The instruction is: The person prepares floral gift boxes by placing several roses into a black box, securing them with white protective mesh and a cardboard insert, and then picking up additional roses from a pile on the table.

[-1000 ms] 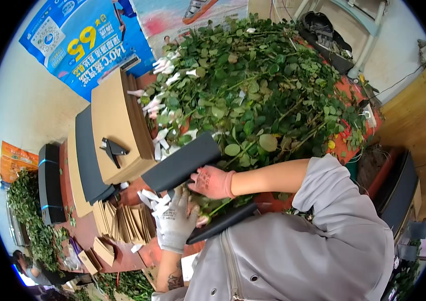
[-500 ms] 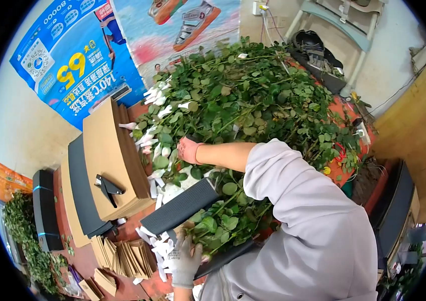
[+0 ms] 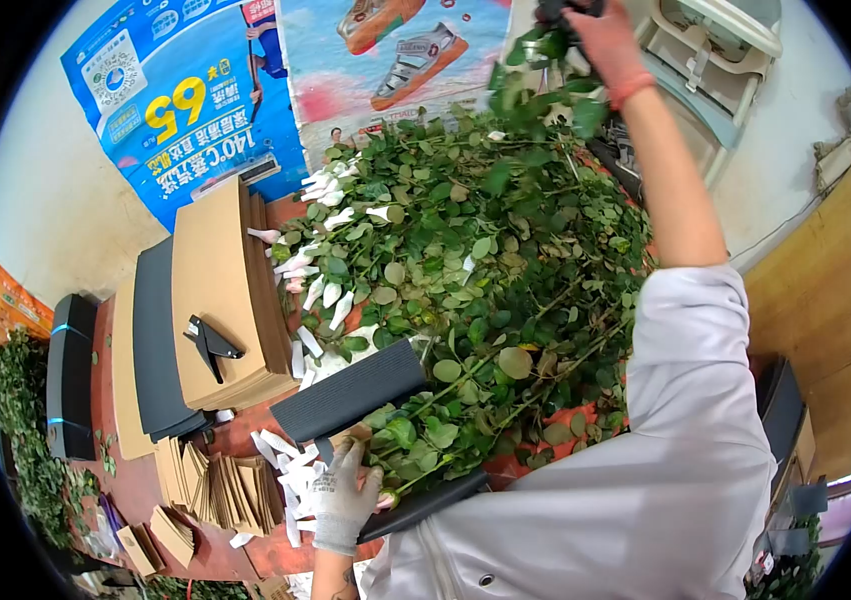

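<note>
My left hand [image 3: 345, 500], in a whitish glove, rests at the head end of a leafy rose bundle [image 3: 435, 432], its fingers and thumb curved round that end. A pink bud [image 3: 385, 499] shows beside the thumb. Dark corrugated sheet [image 3: 350, 390] lies along the far side of the bundle, and a dark edge [image 3: 425, 508] runs along its near side. High at the upper right, my right hand [image 3: 605, 45], in a pink glove, is closed on leafy stems [image 3: 545, 95] that are blurred. A dark thing at its fingers is unclear.
A large pile of leafy roses [image 3: 465, 220] with white-sleeved heads covers the red table. At the left are cardboard sheets [image 3: 220, 290] with a black stapler-like tool [image 3: 211, 346] on top, folded cardboard pieces [image 3: 215, 485] and white sleeves [image 3: 295, 480]. A pale chair [image 3: 705, 110] stands behind.
My right hand has moved from the bundle to the pile's left side, then up to the upper right with leafy stems. My left hand stays at the bundle, which has gained leafy stems.
</note>
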`<state>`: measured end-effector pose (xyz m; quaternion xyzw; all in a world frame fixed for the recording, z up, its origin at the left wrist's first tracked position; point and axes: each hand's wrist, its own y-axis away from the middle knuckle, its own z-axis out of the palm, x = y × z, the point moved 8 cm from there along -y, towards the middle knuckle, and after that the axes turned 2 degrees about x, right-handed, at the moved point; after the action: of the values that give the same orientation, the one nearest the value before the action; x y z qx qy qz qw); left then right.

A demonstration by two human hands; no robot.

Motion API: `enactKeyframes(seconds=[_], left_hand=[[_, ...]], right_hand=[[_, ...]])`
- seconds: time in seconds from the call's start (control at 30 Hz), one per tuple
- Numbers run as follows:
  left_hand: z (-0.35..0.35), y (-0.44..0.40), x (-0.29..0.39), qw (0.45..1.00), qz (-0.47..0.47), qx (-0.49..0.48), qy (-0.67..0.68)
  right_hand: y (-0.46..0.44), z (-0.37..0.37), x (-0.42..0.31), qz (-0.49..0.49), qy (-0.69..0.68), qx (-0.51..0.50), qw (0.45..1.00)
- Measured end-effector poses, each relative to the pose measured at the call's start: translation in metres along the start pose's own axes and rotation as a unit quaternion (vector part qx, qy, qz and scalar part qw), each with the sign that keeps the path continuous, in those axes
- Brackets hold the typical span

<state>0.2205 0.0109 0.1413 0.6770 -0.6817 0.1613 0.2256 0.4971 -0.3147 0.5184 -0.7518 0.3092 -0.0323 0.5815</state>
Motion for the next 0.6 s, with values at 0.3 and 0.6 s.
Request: enactKeyframes(seconds=[0.3,0.6], left_hand=[[0.003,0.001,-0.002,1.0,-0.016,0.0,0.016],[-0.003,-0.001,0.005,0.993,-0.08,0.014,0.086]], right_hand=[[0.007,0.151,0.093,-0.132,0.558,-0.149,0.806],[0.288,0.34,0.208,-0.048,0.451,-0.554,0.699]])
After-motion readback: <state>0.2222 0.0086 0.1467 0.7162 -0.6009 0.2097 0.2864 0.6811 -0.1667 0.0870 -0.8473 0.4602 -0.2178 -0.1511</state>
